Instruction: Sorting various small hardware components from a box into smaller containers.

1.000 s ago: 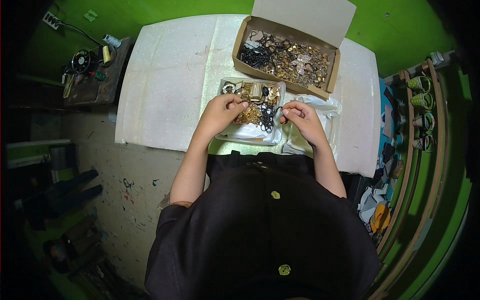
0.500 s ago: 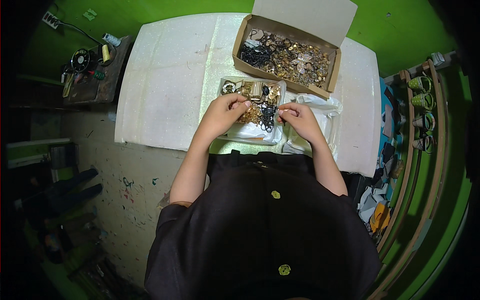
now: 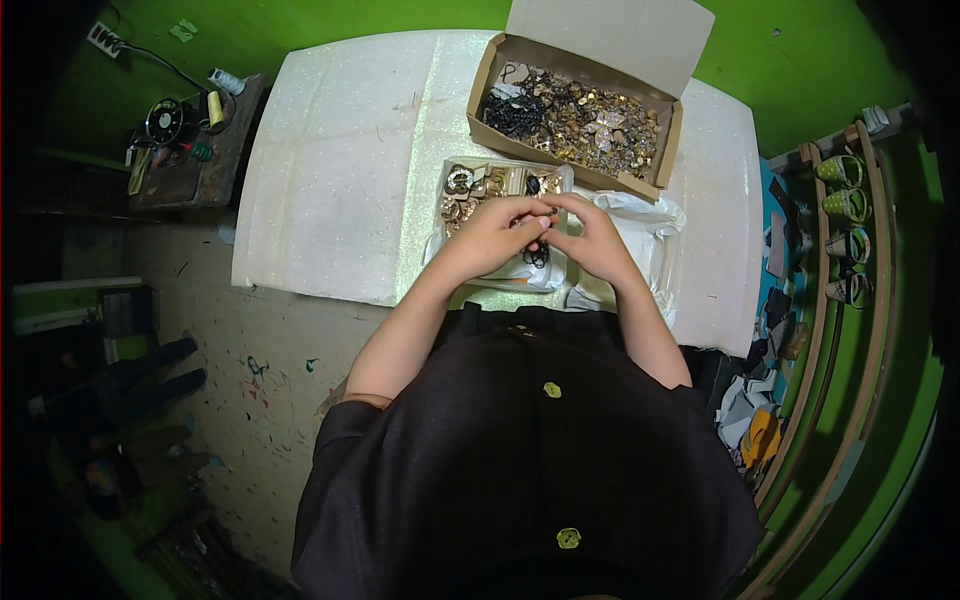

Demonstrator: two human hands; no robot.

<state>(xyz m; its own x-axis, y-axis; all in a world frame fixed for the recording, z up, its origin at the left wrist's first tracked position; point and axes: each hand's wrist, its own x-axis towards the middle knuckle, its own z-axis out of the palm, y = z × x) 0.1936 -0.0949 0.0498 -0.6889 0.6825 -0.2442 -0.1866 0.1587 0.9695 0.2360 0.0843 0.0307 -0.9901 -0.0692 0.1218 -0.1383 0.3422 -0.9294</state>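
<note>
My left hand (image 3: 497,238) and my right hand (image 3: 592,240) meet above a shallow clear tray (image 3: 568,178) on the table. Their fingers are bent inward and the fingertips come together over the tray's right half. Something small and dark shows between them, too small to name. Inside the tray lie gold-coloured metal pieces (image 3: 456,212), dark round pieces (image 3: 459,180) and a cluster of black pieces (image 3: 537,256). My hands cover the middle of the tray's contents.
Behind the tray stands an open cardboard box (image 3: 560,160) heaped with mixed gold, black and clear trinkets. White plastic (image 3: 645,240) lies to the right on the sparkly white table (image 3: 330,170). A wooden rack with sandals (image 3: 847,205) stands at the right wall.
My left hand has moved right across the tray, and my right hand has shifted slightly left. The fingertips, apart before, now meet.
</note>
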